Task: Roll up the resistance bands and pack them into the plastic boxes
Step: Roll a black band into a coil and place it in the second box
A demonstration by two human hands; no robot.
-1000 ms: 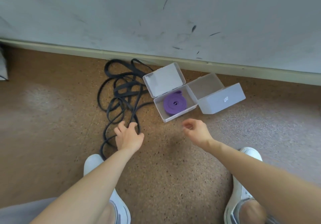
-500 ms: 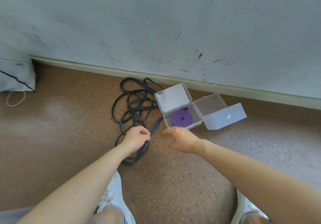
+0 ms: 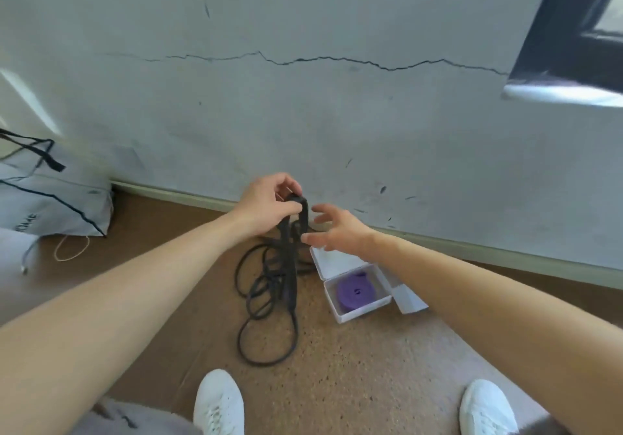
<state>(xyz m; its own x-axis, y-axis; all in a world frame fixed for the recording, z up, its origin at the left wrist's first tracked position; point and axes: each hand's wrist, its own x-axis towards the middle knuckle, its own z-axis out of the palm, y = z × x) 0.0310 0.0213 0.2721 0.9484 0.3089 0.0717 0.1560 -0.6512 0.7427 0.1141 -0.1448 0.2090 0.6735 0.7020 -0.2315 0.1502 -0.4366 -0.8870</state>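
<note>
Aloft, left hand (image 3: 266, 206) pinches black band (image 3: 290, 266).

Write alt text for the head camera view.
The left hand holds up a loop of tangled black resistance band; the open right hand reaches toward it. Beside it, an open white plastic box holds a rolled purple band.

Two hands show, the left hand (image 3: 266, 207) and right hand (image 3: 340, 232), with two shoes (image 3: 219, 404), two boxes (image 3: 367, 308), one purple band (image 3: 354, 291), one bag (image 3: 50, 198) and one black tangle (image 3: 290, 266) of uncountable bands.
</note>
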